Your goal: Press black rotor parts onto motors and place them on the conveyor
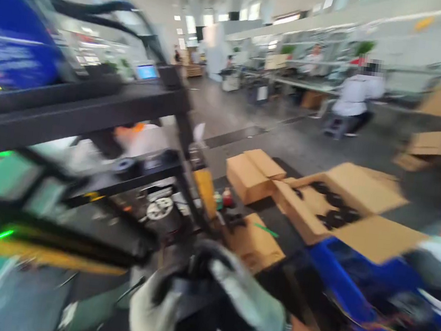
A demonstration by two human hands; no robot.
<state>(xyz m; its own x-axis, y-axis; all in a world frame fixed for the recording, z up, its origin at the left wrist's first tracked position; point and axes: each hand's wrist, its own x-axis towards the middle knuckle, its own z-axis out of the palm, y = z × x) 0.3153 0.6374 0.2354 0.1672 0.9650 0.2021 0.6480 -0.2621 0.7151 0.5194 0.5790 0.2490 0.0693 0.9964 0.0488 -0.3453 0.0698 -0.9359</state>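
Two gloved hands meet low in the blurred view, both on one dark object point(190, 295) held between them near the bottom edge; what the object is cannot be told through the motion blur. The left hand point(153, 314), in a pale glove, wraps its fingers around the object's near side. The right hand point(249, 296), in a grey glove with a bare forearm behind it, curls over the object's top from the right. Ahead of the hands stands one black shelving frame point(92, 103) with at least two tiers, and one white disc-shaped part point(160, 209) lies under it. To the right sit two open cardboard boxes: a smaller one point(253, 174) and a larger one point(343, 206) that holds several black round parts. One blue bin point(350, 286) lies just beside the larger box. One person in white point(358, 93) sits well away at a bench in the background.
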